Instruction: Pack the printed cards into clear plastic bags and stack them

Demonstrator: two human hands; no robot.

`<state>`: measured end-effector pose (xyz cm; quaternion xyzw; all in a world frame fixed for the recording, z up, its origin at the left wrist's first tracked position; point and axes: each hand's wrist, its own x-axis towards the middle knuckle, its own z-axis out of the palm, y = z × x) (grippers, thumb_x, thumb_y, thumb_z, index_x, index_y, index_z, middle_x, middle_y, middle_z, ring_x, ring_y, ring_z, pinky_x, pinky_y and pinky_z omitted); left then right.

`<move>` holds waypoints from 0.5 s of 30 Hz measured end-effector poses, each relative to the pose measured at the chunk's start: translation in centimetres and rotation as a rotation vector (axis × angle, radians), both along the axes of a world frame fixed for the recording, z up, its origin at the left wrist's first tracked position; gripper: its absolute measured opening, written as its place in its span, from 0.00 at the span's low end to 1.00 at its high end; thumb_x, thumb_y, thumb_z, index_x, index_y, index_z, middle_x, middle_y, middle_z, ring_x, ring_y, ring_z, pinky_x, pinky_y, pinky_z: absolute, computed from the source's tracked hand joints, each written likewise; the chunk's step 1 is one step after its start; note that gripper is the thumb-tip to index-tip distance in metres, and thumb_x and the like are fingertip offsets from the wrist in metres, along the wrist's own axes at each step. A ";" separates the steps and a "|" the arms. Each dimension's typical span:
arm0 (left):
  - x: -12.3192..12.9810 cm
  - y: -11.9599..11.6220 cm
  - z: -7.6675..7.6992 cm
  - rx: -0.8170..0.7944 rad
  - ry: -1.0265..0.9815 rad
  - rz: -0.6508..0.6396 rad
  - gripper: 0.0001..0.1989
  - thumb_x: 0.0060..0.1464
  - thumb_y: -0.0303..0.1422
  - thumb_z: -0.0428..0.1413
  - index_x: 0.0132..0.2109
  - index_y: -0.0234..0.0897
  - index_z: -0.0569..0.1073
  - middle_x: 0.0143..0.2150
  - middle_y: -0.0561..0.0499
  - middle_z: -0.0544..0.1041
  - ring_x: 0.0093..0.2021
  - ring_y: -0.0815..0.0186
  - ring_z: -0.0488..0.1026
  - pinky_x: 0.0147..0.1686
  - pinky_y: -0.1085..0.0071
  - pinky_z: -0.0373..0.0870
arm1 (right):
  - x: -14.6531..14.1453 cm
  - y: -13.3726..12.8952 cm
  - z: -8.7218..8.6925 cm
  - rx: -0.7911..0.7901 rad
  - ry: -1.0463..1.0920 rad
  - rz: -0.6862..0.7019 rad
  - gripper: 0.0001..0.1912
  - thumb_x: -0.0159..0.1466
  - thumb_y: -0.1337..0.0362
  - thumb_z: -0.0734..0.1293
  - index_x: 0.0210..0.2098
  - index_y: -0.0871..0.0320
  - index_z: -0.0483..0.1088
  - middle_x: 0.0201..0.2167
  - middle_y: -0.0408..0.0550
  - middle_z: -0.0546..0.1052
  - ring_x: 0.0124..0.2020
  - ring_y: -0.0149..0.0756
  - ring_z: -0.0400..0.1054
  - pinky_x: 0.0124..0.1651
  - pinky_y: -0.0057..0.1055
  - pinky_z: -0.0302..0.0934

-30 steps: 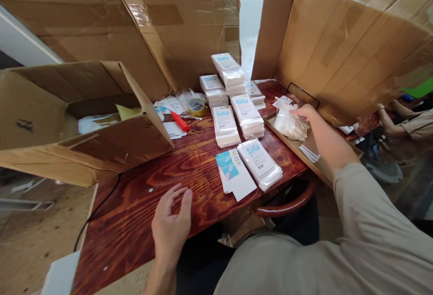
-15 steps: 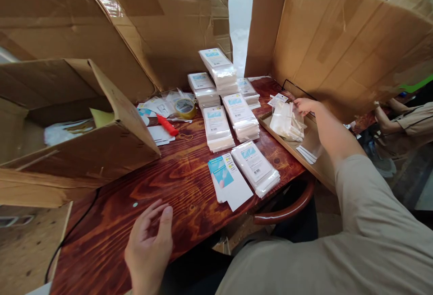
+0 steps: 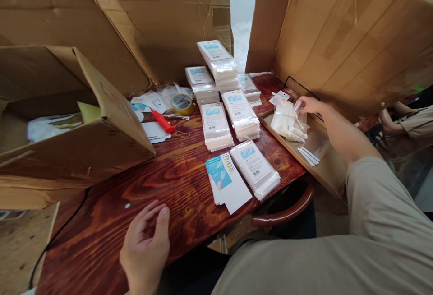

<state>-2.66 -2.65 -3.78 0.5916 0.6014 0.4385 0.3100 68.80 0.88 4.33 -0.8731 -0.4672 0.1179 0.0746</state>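
My left hand (image 3: 147,243) hovers over the near side of the wooden table (image 3: 111,223), palm up and fingers loosely curled apart, holding nothing. At the right, my right hand (image 3: 309,104) reaches into a shallow cardboard tray (image 3: 324,180) and pinches the edge of a clear plastic bag (image 3: 301,106). Beneath those fingers lies a heap of white items in clear film (image 3: 286,121). Small white strips (image 3: 308,155) rest nearer in the tray. Printed cards (image 3: 221,177) lie fanned beside a stack of packaged cards (image 3: 255,166) in clear sleeves.
Further sleeved stacks (image 3: 218,123) stand at the table's middle and back. A tape roll (image 3: 181,103), a red-handled tool (image 3: 163,121) and loose white cards (image 3: 155,131) lie left of them. An open cardboard box (image 3: 81,146) occupies the left. Another person's arm (image 3: 389,119) shows far right.
My right hand has shifted slightly over the tray and a bag edge now shows lifted at its fingertips. My left hand stays loosely open. The view has turned slightly.
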 end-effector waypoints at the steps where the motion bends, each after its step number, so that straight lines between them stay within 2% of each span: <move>1: -0.1 0.0 -0.1 0.001 0.005 0.000 0.20 0.60 0.53 0.63 0.45 0.41 0.82 0.57 0.44 0.82 0.51 0.51 0.81 0.52 0.51 0.79 | 0.1 -0.4 -0.2 0.011 -0.014 0.024 0.32 0.48 0.69 0.83 0.52 0.62 0.77 0.49 0.52 0.81 0.47 0.38 0.72 0.52 0.29 0.64; 6: -0.4 -0.2 0.0 -0.010 0.007 0.016 0.21 0.60 0.54 0.62 0.44 0.41 0.82 0.57 0.43 0.82 0.51 0.51 0.81 0.53 0.50 0.79 | 0.3 -1.7 -0.9 0.073 -0.049 0.057 0.30 0.52 0.66 0.83 0.52 0.61 0.75 0.48 0.53 0.80 0.47 0.39 0.72 0.52 0.31 0.64; 12: -0.5 -0.2 -0.5 -0.008 0.031 0.015 0.22 0.60 0.55 0.62 0.44 0.39 0.82 0.58 0.41 0.82 0.53 0.49 0.81 0.56 0.48 0.78 | 0.2 -2.4 -1.8 0.187 -0.006 0.051 0.35 0.51 0.67 0.83 0.56 0.63 0.73 0.49 0.55 0.80 0.47 0.38 0.71 0.52 0.30 0.63; 15: -0.7 -0.1 -1.0 -0.006 0.073 0.020 0.23 0.60 0.55 0.62 0.44 0.38 0.82 0.57 0.41 0.82 0.54 0.48 0.81 0.57 0.49 0.78 | 0.1 -2.6 -2.0 0.200 -0.023 0.036 0.33 0.50 0.66 0.82 0.53 0.61 0.73 0.47 0.53 0.79 0.45 0.39 0.71 0.49 0.31 0.63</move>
